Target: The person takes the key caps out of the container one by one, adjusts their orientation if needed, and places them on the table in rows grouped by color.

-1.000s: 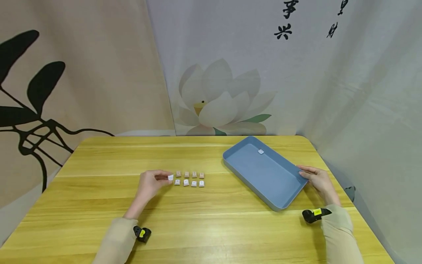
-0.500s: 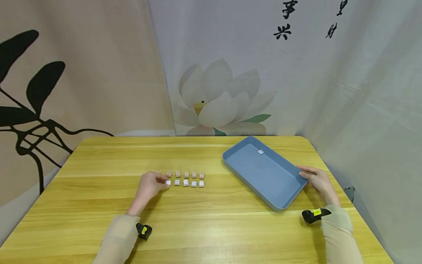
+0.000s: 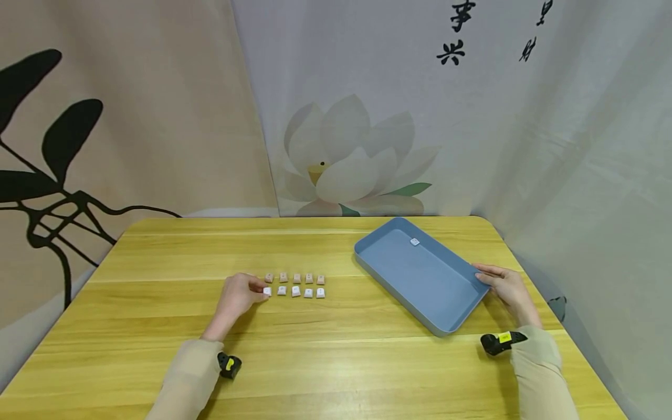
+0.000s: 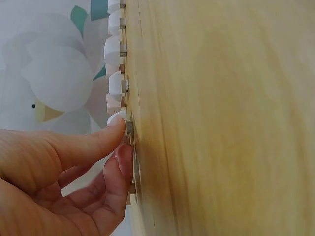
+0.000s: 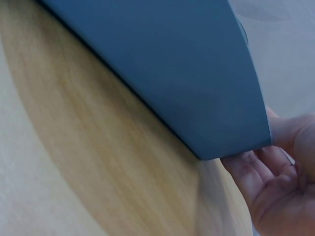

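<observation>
My left hand (image 3: 238, 297) pinches a white keycap (image 3: 268, 291) between thumb and fingers, at the left end of a front row of white keycaps (image 3: 296, 291). In the left wrist view this pinched keycap (image 4: 116, 117) stands right at the tabletop, its stem toward the wood. Behind runs a matching row of beige keycaps (image 3: 297, 278). Far to the right, my right hand (image 3: 506, 291) grips the near right corner of a blue-grey tray (image 3: 425, 280), thumb over the rim. The right wrist view shows its fingers curled against the outside of the tray wall (image 5: 197, 88).
A single white keycap (image 3: 415, 241) lies inside the tray near its far end. The wooden table (image 3: 336, 373) ends at the back against a printed curtain (image 3: 357, 70). More curtain hangs along the right side.
My left hand has lowered the white keycap and moved it slightly left and nearer, into line with the front row. The leftmost beige keycap has come into view. My right hand stays on the tray.
</observation>
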{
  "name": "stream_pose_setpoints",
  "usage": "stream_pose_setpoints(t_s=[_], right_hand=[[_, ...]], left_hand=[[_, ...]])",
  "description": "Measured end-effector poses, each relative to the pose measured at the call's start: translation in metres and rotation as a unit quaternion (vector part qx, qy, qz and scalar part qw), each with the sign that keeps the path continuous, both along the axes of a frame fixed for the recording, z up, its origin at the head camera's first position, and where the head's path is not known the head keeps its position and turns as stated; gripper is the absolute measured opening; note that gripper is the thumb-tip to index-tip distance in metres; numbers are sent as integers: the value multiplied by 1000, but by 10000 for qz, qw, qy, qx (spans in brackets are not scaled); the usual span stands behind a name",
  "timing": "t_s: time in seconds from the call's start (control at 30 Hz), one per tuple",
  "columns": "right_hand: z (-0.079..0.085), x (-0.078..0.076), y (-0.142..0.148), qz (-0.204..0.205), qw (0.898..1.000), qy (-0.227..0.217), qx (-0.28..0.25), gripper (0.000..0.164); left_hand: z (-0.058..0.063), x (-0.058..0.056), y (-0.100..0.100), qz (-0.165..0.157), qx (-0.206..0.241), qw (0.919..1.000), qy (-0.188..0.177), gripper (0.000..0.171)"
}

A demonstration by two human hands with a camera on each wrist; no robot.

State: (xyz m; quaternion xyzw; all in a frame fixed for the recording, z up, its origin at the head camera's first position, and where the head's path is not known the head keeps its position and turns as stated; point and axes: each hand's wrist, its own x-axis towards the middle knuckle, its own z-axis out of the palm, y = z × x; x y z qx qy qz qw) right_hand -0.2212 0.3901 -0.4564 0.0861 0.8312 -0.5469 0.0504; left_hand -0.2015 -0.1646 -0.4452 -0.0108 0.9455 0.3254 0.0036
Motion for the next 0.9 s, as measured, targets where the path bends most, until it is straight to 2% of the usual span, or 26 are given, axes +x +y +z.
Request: stream_pose_setpoints(t_s=[0.17, 0.5, 0.77, 0.9], right_hand=[[-1, 0, 0, 7, 10000, 39, 18, 50], [-1, 0, -1, -47, 10000, 42, 46, 49], [-1, 0, 0, -84, 10000, -6, 46, 48], [-2, 0, 1, -88, 10000, 11, 41, 48]], left_hand=[[-1, -1, 0, -56, -117, 9999, 51, 20], [1, 0, -1, -98, -74, 9999, 64, 22], [13, 4, 2, 20, -257, 9996, 94, 22], [22, 5, 17, 42, -385, 9989, 256, 24]])
